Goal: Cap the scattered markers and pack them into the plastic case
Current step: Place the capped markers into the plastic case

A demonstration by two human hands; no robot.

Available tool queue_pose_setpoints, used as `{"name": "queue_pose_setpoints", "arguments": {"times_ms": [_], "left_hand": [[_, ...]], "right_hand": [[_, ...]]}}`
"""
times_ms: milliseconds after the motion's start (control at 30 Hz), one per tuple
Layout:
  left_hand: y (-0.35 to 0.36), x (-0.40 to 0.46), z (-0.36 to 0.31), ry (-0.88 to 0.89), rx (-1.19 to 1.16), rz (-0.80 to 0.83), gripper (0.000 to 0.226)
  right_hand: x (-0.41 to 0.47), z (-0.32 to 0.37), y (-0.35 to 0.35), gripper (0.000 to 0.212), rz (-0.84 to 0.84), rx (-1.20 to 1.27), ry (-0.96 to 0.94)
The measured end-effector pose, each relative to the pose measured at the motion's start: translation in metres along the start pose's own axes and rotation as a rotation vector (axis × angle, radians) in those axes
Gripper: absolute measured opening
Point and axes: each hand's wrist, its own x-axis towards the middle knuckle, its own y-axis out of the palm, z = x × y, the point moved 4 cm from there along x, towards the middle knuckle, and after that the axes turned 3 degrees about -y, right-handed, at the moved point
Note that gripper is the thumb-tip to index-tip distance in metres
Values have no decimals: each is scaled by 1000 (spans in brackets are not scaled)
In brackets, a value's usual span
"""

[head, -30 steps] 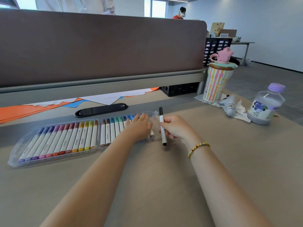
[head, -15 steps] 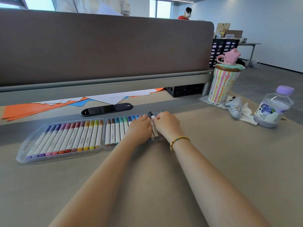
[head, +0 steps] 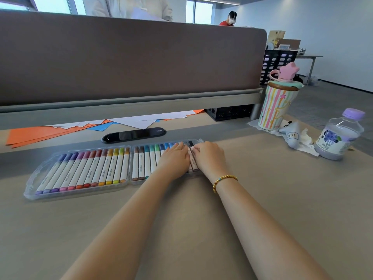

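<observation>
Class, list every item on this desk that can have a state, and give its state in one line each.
Plastic case: open, lying flat, rows filled.
Black marker: capped, in the case's right end.
Left hand: flat on markers.
Right hand: pressing markers down.
Water bottle: capped, upright.
Striped tumbler: lidded, upright.

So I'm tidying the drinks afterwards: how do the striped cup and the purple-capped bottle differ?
The striped cup is opaque with coloured stripes; the purple-capped bottle is clear with a blueberry label. The cup carries a pink star-topped lid; the bottle has a plain purple cap. Both stand upright on the table.

Rainbow-capped white markers [head: 105, 168], striped cup [head: 276, 107] (pink star lid), orange paper [head: 40, 134]
</observation>
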Motion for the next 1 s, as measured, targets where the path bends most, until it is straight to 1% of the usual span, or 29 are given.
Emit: {"name": "queue_pose_setpoints", "arguments": {"times_ms": [100, 300, 467, 633, 767, 900, 1000], "left_hand": [[-1, 0, 1, 12, 10, 14, 48], [-1, -5, 3, 25, 42, 16, 48], [0, -4, 2, 29, 66, 21, 48], [-2, -4, 2, 36, 41, 34, 48], [-1, -5, 4, 46, 81, 40, 48], [2, -13, 5, 42, 108, 1, 49], [3, -13, 6, 48, 90, 18, 49]], "right_hand": [[-1, -3, 4, 34, 3, -16, -56], [-3, -12, 7, 34, 140, 88, -128], [-7, -13, 5, 36, 172, -29, -180], [-4, -4, 3, 32, 197, -147, -220], [-5, -7, 6, 38, 210, -127, -152], [-14, -17, 13, 40, 239, 25, -60], [-16, -14, 14, 42, 254, 17, -71]]}}
